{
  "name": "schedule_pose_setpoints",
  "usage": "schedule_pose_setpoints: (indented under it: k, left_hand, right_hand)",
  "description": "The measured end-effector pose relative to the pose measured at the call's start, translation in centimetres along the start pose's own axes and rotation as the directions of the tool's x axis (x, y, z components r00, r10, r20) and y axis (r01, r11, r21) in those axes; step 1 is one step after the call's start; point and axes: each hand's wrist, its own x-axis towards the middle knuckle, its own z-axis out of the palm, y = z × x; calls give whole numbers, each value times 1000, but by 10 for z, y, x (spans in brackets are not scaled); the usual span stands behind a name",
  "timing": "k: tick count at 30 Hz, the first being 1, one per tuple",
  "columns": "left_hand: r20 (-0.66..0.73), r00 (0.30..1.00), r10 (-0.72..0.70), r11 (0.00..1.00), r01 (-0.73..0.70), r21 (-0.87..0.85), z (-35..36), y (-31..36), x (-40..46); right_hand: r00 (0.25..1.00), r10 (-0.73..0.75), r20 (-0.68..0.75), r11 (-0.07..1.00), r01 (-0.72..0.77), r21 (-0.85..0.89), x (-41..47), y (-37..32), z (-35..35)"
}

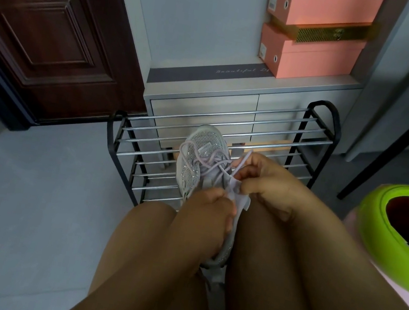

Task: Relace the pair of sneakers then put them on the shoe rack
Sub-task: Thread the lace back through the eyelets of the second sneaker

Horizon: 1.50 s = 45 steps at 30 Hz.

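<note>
A silver-grey glittery sneaker [198, 153] lies between my knees, toe pointing away toward the shoe rack [317, 136]. Its pale lilac lace [213, 157] crosses the upper eyelets. My left hand [202, 208] grips the sneaker at its side near the tongue. My right hand [261, 180] pinches the free lace end, which sticks up above my fingers. The sneaker's heel is hidden between my legs. Only one sneaker is in view.
The black-framed rack with chrome bars stands against a grey drawer cabinet [206, 106]. Pink shoe boxes [309, 53] are stacked on the cabinet. A dark wooden door [43, 27] is at left. A green-rimmed bin [389, 226] sits at my right.
</note>
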Motion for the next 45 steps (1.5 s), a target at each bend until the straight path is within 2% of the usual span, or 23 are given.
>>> schedule_pose_setpoints:
  k: [3,5,8,13,15,18,22,23,24,26,27,29,31,32,35,37,39,40,41,42,43,44,45]
  left_hand:
    - [102,994,-27,990,12,143,-8,7,-13]
    - [51,999,0,960,-14,279,-15,6,-12]
    - [-59,992,114,911,-81,405,-22,1,-1]
    - [-116,967,226,850,-137,509,-12,-2,19]
    - [-116,958,262,782,-141,607,-5,0,25]
    - [-27,953,303,651,-187,736,0,1,30]
    - [-24,941,339,571,-185,800,-4,0,17]
    - [1,952,305,603,-194,774,-8,2,12]
    - [56,971,234,682,-205,702,-12,3,6]
    - [272,960,71,841,-205,500,-22,10,-8]
    - [369,929,12,866,-194,460,-27,13,-15]
    - [414,908,-65,787,-209,581,-32,16,-20]
    - [321,947,-32,661,-221,717,-30,16,-14]
    - [246,969,1,648,-188,738,-28,13,-9]
    - [71,993,92,747,-116,654,-19,6,3]
    - [27,996,87,747,-83,659,-16,3,12]
    - [21,999,37,642,-40,766,-13,2,15]
    - [-23,996,87,580,-32,814,-12,5,15]
    - [-65,971,230,498,-60,865,-12,4,19]
    - [-89,901,426,422,-110,900,-13,6,17]
    - [-100,854,511,367,-111,924,-12,5,20]
    - [-117,856,503,374,-94,923,-9,5,20]
    - [-92,893,440,397,-101,912,-7,4,20]
  right_hand:
    - [1000,-7,4,1000,7,20,-1,-1,0]
    - [1000,-22,12,1000,22,4,-2,-2,0]
    - [998,-55,22,998,55,-5,-5,-3,0]
    - [996,-64,65,998,64,2,-6,-3,-1]
    - [995,-64,76,998,65,0,-5,-2,-2]
    - [996,-54,74,999,54,10,-4,0,-3]
    - [997,-21,73,998,16,62,-4,0,-5]
    - [998,-7,69,997,1,82,-4,1,-6]
    - [998,7,66,995,-14,103,-3,2,-6]
    - [998,26,65,991,-35,126,-3,2,-6]
    - [997,29,72,992,-37,124,-3,1,-6]
    - [996,18,82,995,-27,101,-5,-2,-4]
    - [997,1,77,996,-7,86,-7,-5,-2]
    - [997,-6,71,997,0,79,-8,-6,-1]
    - [998,-18,62,998,14,53,-9,-7,2]
    - [999,-17,52,998,15,57,-9,-7,2]
    - [999,-12,37,998,9,70,-9,-6,1]
    - [999,-11,30,997,9,75,-9,-5,1]
    - [1000,-12,25,997,10,77,-8,-5,1]
    - [1000,-13,22,997,12,73,-8,-5,1]
    - [1000,-15,23,998,13,66,-7,-5,1]
    - [999,-16,27,998,14,60,-6,-4,2]
    - [999,-16,30,999,14,52,-6,-4,2]
